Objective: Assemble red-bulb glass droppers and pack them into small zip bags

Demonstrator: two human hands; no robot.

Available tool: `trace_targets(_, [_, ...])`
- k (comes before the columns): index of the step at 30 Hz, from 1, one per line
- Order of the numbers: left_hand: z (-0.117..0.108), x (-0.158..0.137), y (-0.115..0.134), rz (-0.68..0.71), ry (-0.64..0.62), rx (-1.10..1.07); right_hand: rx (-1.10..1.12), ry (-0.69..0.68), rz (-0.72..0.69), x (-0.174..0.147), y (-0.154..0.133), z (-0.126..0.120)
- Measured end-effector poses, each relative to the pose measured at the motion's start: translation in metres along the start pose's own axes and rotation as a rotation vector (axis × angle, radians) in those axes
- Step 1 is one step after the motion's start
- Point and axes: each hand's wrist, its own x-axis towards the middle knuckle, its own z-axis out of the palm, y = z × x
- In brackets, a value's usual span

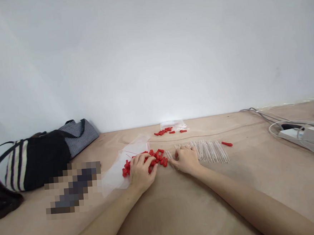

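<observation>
My left hand (142, 172) rests on a heap of red rubber dropper bulbs (159, 156), its fingers curled over some of them, with part of the heap hidden beneath. Under that heap lies a thin white plastic bag (115, 177). To the right, my right hand (187, 159) is bent down over the left end of a row of clear glass dropper tubes (211, 152), thumb and fingertips closed around tubes there. The tubes lie side by side. One long red dropper (227, 144) lies just past the row's right end.
Several red droppers (163, 131) lie near the wall beside a clear plastic bag (173, 124). A black striped bag (44, 159) stands at the left, near a blurred-out dark object (76, 187). A white power strip (306, 139) with cables sits at the right.
</observation>
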Motion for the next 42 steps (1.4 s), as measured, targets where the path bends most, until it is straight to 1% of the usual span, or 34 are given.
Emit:
trace_targets(3, [0.003,0.003,-0.011,-0.027,-0.002,0.045,-0.017,-0.024,0.006,-0.001,0.000,0.001])
trace_targets(7, [0.007,0.003,-0.018,-0.054,-0.034,0.013,-0.019,-0.031,0.015,-0.001,0.001,0.000])
trace_targets(14, [0.009,0.003,-0.015,-0.107,0.028,0.034,-0.002,-0.087,0.084,0.003,0.003,0.003])
trace_targets(18, [0.010,0.005,-0.014,-0.139,0.058,0.020,0.023,-0.112,0.112,0.006,0.004,0.001])
trace_targets(21, [0.007,0.005,-0.013,-0.164,0.095,-0.010,0.061,-0.073,0.126,0.005,0.006,-0.003])
trace_targets(23, [0.004,0.004,-0.009,-0.135,0.113,-0.072,0.120,-0.005,0.108,0.001,0.012,-0.006])
trace_targets(25, [0.000,0.001,-0.002,-0.049,0.071,-0.182,0.194,0.075,0.053,-0.007,0.022,-0.010])
trace_targets(27, [-0.003,-0.004,0.009,0.041,-0.036,-0.306,0.247,0.136,-0.035,-0.020,0.037,-0.013])
trace_targets(29, [-0.004,-0.008,0.022,0.074,-0.159,-0.399,0.262,0.158,-0.144,-0.034,0.054,-0.016])
trace_targets(31, [-0.004,-0.009,0.032,0.051,-0.263,-0.455,0.252,0.150,-0.237,-0.047,0.069,-0.018])
trace_targets(34, [-0.001,-0.007,0.041,-0.046,-0.347,-0.493,0.231,0.116,-0.311,-0.057,0.081,-0.020])
trace_targets(37, [0.003,-0.002,0.044,-0.091,-0.380,-0.527,0.255,0.096,-0.327,-0.058,0.080,-0.019])
trace_targets(39, [0.007,0.000,0.044,-0.099,-0.388,-0.550,0.284,0.111,-0.317,-0.057,0.074,-0.017])
trace_targets(42, [0.013,0.001,0.045,-0.145,-0.359,-0.580,0.320,0.141,-0.311,-0.054,0.064,-0.014])
